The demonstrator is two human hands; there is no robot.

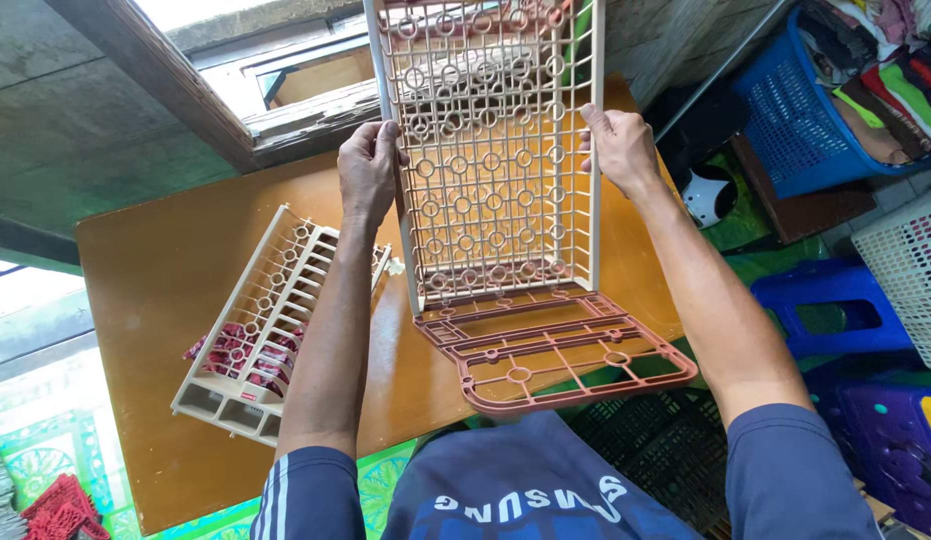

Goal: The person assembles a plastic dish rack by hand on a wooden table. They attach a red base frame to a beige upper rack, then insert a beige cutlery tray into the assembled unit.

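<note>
while both arms reach out over the table, the person holds a beige plastic rack panel (490,150) upright between the hands. the left hand (368,165) is clenched around the panel's left edge, fingers curled over the frame and thumb toward the lattice. the right hand (617,147) grips the right edge, fingers wrapped behind the frame, thumb on the front. the panel is a grid of bars and small rings, and its top runs out of view. its lower end meets a pink plastic base piece (555,350), which juts toward the person's chest above the near edge of the brown wooden table (155,280). on the table, left of the left forearm, lies a second beige rack piece (260,320), tilted, with dark red bits showing through its slats. to the right, off the table, stand a blue laundry basket (785,120) full of clothes, a white basket (910,270), a blue stool (835,305) and a purple stool (900,440).
</note>
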